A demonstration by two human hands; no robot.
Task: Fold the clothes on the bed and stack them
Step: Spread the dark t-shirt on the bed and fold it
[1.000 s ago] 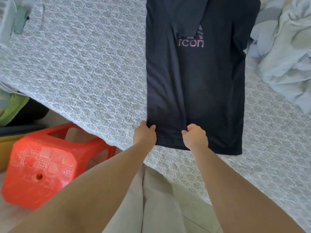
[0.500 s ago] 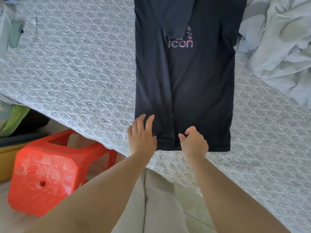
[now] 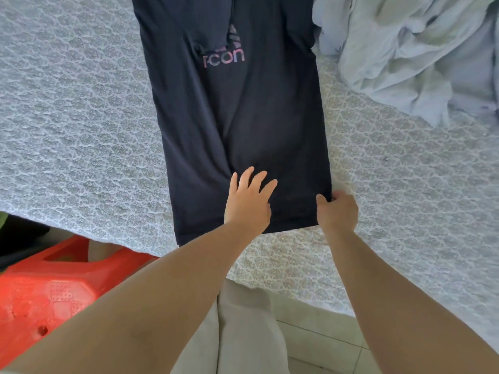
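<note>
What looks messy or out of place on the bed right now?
The pale blue clothes lie crumpled in a heap at the bed's far right, unfolded. The dark T-shirt lies flat and narrow, a sleeve folded over its logo.

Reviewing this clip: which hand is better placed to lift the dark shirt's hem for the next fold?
Probably the right hand: it already pinches the dark shirt at its near right hem corner. The left hand lies flat with straight fingers, only pressing the fabric.

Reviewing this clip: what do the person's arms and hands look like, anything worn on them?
Both forearms are bare up to the frame edge, with no sleeves in view. The left hand and right hand have no gloves, and no rings, watch or bracelets are visible on them. Pale beige clothing shows below, between the arms.
</note>
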